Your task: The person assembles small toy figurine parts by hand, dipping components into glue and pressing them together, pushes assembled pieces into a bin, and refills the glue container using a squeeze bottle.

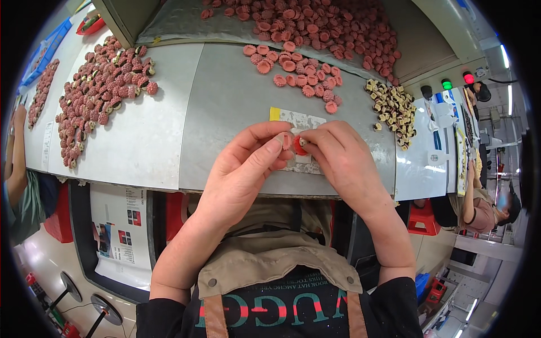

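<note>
My left hand (pixel 242 160) pinches a small pink, ridged, cup-shaped piece (pixel 286 141) between thumb and fingertips. Close beside it, my right hand (pixel 346 160) has its thumb and fingers closed at a bright red round piece (pixel 298 146). A pale speck shows at those right fingertips, too small and covered to name. Both hands meet above a worn whitish plate (pixel 307 120) with a yellow patch (pixel 274 114) at its corner. Beyond them lies a loose group of pink cup-shaped pieces (pixel 307 79). Small cream-and-dark-brown pieces (pixel 391 110) are heaped to the right.
A large pink heap (pixel 332 28) fills the bay at the back. On the left lie many pink pieces with cream-and-dark ends (pixel 104 84). A blue tray (pixel 48 56) stands far left. Green (pixel 447 84) and red (pixel 468 77) buttons sit at right. Other people work on both sides.
</note>
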Action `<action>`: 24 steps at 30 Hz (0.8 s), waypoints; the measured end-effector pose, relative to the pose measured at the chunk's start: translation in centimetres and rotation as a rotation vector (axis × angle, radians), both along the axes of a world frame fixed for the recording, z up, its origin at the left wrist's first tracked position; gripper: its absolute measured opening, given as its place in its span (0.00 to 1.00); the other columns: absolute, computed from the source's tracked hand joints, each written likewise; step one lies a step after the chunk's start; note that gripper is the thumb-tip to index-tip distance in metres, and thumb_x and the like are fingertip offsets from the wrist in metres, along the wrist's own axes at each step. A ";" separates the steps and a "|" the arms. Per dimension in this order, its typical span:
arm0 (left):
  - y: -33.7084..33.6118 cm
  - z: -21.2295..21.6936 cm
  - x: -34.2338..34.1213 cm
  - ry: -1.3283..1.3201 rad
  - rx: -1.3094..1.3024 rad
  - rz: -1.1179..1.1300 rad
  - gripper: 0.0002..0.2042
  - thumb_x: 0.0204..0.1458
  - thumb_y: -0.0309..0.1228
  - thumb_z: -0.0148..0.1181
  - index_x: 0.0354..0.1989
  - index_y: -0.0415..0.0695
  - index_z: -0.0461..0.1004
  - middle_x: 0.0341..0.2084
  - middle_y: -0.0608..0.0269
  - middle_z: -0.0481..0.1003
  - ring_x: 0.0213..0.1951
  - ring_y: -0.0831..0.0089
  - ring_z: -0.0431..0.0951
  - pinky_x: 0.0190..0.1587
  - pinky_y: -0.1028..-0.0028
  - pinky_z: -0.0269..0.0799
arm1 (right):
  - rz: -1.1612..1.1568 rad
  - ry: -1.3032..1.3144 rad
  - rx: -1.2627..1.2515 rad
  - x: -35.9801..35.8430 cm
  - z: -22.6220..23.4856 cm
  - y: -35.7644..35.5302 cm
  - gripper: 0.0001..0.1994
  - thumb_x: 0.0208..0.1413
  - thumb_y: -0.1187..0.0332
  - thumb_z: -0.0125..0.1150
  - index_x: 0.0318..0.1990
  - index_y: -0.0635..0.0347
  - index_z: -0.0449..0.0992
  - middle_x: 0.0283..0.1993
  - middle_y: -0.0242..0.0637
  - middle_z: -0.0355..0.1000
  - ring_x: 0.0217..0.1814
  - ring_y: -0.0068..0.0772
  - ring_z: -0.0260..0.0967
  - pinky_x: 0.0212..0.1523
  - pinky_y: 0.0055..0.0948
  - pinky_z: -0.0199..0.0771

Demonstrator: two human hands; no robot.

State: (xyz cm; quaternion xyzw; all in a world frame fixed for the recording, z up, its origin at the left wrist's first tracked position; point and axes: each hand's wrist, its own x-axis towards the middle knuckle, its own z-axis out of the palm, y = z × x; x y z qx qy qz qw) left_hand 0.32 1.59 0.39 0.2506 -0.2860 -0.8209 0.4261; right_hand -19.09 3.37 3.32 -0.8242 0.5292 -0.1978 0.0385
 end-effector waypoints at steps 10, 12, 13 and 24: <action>0.0 -0.1 -0.4 0.034 -0.003 0.035 0.14 0.62 0.31 0.54 0.54 0.40 0.69 0.45 0.65 0.74 0.43 0.79 0.73 0.49 0.79 0.68 | -0.006 -0.224 0.067 -0.3 -0.6 0.3 0.09 0.51 0.76 0.62 0.41 0.61 0.75 0.37 0.40 0.70 0.39 0.40 0.70 0.39 0.32 0.71; 0.1 0.1 -0.4 -0.037 0.003 0.028 0.15 0.61 0.31 0.54 0.54 0.39 0.69 0.45 0.65 0.74 0.44 0.79 0.73 0.49 0.79 0.68 | -0.081 -0.456 0.190 -0.5 -0.7 0.8 0.09 0.55 0.76 0.60 0.43 0.63 0.75 0.40 0.37 0.71 0.39 0.32 0.71 0.40 0.27 0.71; 0.1 0.3 -0.5 -0.039 -0.005 0.026 0.15 0.61 0.31 0.54 0.54 0.39 0.69 0.45 0.65 0.74 0.44 0.79 0.73 0.49 0.79 0.68 | -0.081 -0.459 0.182 -0.4 -0.7 1.1 0.09 0.55 0.76 0.60 0.43 0.63 0.75 0.40 0.37 0.71 0.39 0.32 0.71 0.40 0.27 0.71; 0.1 0.9 -1.4 -0.169 -0.072 -0.041 0.14 0.62 0.32 0.54 0.53 0.40 0.70 0.44 0.66 0.74 0.44 0.80 0.73 0.48 0.78 0.69 | -0.078 -1.018 0.194 1.5 -2.2 2.2 0.08 0.63 0.74 0.54 0.48 0.66 0.70 0.46 0.35 0.67 0.46 0.23 0.68 0.48 0.21 0.68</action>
